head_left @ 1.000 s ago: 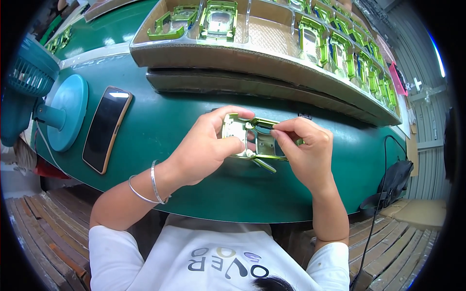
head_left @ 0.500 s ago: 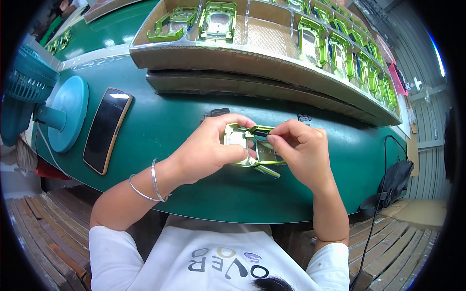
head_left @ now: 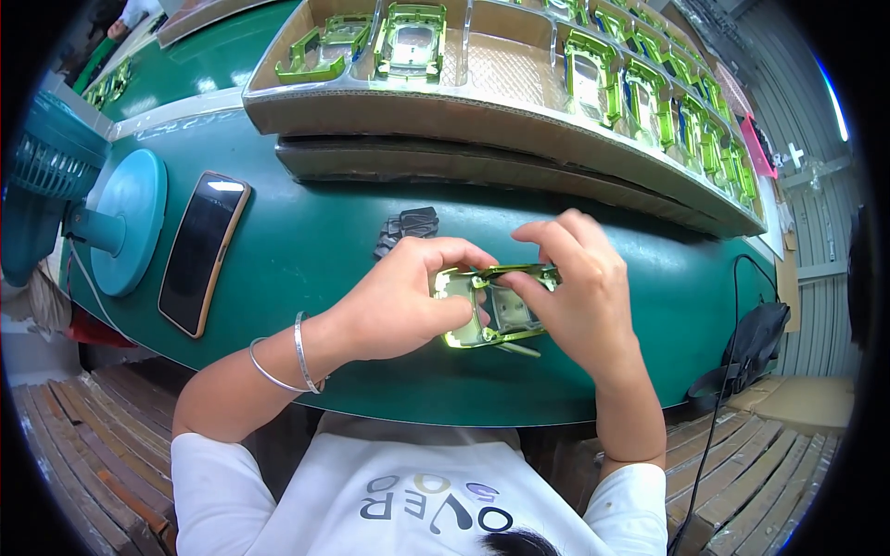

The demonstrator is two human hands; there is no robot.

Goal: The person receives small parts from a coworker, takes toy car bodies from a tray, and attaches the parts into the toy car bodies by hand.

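Note:
My left hand (head_left: 399, 301) is closed around one end of a shiny green plastic frame (head_left: 464, 339), thumb across its clear middle. The frame is tilted above the green table, with a dark strip along its far edge. My right hand (head_left: 584, 292) is at the frame's right end. Its thumb rests against the far edge, while the index finger is raised apart from it, so no piece shows pinched between them. Beyond my left hand lies a small pile of black plastic pieces (head_left: 408, 230). A thin green part sticks out below the frame.
Across the back stands a cardboard tray (head_left: 399, 104) of similar green frames in clear compartments, stacked on another brown tray (head_left: 389, 162). A phone (head_left: 204, 250) and a teal fan (head_left: 130, 222) are at the left. A black bag (head_left: 756, 343) and cable lie at the right.
The right hand's pinch on a small black piece has opened, index finger lifting away from the thumb. The green frame has dropped slightly toward me, and more of the black pile shows.

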